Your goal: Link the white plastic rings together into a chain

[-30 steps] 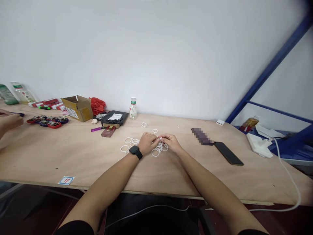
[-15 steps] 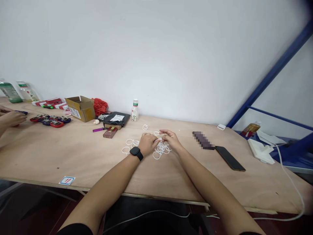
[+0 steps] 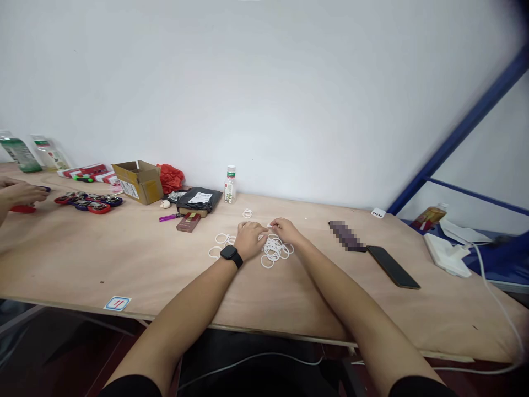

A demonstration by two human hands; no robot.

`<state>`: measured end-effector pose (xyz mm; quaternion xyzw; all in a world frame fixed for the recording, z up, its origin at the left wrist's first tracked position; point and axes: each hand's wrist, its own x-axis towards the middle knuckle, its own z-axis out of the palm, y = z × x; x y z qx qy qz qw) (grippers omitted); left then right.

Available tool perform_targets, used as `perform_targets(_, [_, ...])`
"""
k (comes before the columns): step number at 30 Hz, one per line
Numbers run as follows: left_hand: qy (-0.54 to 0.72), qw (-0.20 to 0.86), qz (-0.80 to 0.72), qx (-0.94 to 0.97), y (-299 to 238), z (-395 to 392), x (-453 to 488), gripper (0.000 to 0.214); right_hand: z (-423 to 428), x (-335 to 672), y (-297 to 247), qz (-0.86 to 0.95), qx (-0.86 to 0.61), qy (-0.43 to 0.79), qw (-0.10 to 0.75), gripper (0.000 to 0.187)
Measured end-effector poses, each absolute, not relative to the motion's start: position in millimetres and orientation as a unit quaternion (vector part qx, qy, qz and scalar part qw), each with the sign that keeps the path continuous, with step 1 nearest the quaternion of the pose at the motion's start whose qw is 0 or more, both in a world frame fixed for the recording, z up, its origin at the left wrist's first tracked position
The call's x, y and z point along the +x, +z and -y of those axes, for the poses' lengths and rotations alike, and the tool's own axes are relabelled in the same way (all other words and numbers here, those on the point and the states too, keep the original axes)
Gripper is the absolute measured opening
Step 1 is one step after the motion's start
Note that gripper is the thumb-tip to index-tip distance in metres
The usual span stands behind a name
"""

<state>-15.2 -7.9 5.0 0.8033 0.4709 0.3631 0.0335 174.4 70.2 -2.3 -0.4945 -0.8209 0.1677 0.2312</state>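
Several thin white rings (image 3: 276,251) lie heaped on the plywood table (image 3: 165,275) just past my hands. More white rings (image 3: 218,242) are spread to the left, and one lies alone (image 3: 247,213) further back. My left hand (image 3: 249,238), with a black watch (image 3: 230,256) on the wrist, rests curled at the left edge of the heap. My right hand (image 3: 285,230) sits at the heap's far side, its fingertips pinched on a small white ring. The two hands nearly touch.
A small bottle (image 3: 230,184), a black pouch (image 3: 198,199), a maroon box (image 3: 188,221), a purple lighter (image 3: 167,218) and a cardboard box (image 3: 138,181) stand at the back. A dark phone (image 3: 393,266) lies right. Another person's hand (image 3: 20,194) works by coloured gadgets (image 3: 87,202) at the left.
My hands have shifted slightly away from me over the ring heap, and my right fingertips have come down closer to it. The other person's hand has moved a little.
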Motion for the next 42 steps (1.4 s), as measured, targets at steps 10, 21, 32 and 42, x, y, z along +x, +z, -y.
perform_targets(10, [0.425,0.022,-0.406,0.809,7,13,-8,0.019,0,171,1,0.652,-0.364,0.52,0.414,0.036])
perform_targets(21, [0.439,0.032,-0.424,0.792,11,17,-6,0.011,9,167,4,0.723,-0.36,0.426,0.408,0.029])
perform_targets(32, [0.405,0.071,-0.499,0.763,7,7,-11,0.017,-20,165,3,0.801,-0.384,0.223,0.401,0.021])
perform_targets(42, [0.287,0.075,-0.48,0.826,2,11,-7,0.021,-146,116,-10,0.89,-0.43,0.084,0.13,0.047])
